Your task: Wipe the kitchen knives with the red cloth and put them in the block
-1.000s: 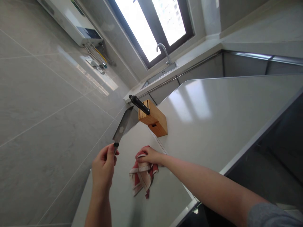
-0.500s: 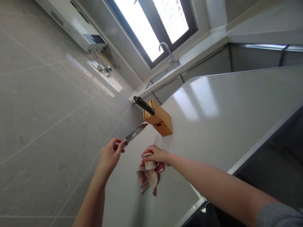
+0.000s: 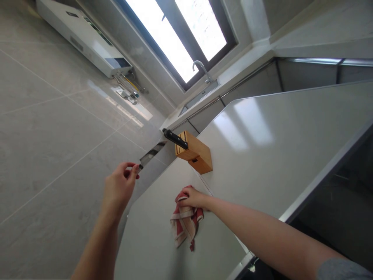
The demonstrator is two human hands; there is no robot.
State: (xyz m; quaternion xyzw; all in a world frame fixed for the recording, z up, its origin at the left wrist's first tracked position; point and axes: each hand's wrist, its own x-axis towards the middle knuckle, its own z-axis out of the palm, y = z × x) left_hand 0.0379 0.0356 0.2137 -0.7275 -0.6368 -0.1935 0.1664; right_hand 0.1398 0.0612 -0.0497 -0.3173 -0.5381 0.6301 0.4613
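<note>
My left hand (image 3: 121, 182) is closed round the handle of a knife (image 3: 152, 153), most of the handle hidden by the fingers. The blade points up and right, its tip close to the left of a wooden knife block (image 3: 201, 153). In the block sits another knife with a black handle (image 3: 175, 139). Lower down, my right hand (image 3: 192, 197) grips a red and cream cloth (image 3: 185, 219), which hangs in folds over the pale tabletop (image 3: 151, 233).
The white table surface (image 3: 247, 167) stretches right from the block. Behind it are a sink with a curved faucet (image 3: 204, 70), a counter and a window (image 3: 201, 31). A white water heater (image 3: 87, 39) hangs on the tiled wall (image 3: 43, 136) at left.
My left hand has moved left with the knife, drawing the blade away from the block. The cloth and my right hand stay nearly where they were; the view has shifted slightly.
</note>
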